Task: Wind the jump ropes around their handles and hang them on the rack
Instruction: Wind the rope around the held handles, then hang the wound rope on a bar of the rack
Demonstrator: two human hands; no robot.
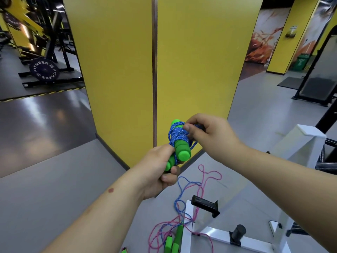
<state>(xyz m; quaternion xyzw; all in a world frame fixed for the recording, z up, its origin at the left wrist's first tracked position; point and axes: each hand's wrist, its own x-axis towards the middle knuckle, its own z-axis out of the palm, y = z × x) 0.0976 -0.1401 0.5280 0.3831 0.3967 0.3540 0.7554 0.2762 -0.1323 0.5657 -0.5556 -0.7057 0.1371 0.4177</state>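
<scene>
My left hand (160, 170) grips the lower ends of two green foam handles (179, 148) held side by side. Blue cord (177, 135) is wound in many turns around their upper half. My right hand (204, 133) pinches the blue cord against the top of the bundle. On the floor below lie a loose blue rope (182, 190) and a pink rope (207, 175), tangled together, with more green handles (175, 238) at the bottom. The white rack (242, 234) stands at the lower right with black pegs (205, 203).
A yellow pillar (155, 70) rises straight ahead with its corner facing me. Gym machines and a weight plate (44, 70) stand at the far left. A black frame (313, 88) and a green bin (300, 62) are at the far right. Grey floor surrounds everything.
</scene>
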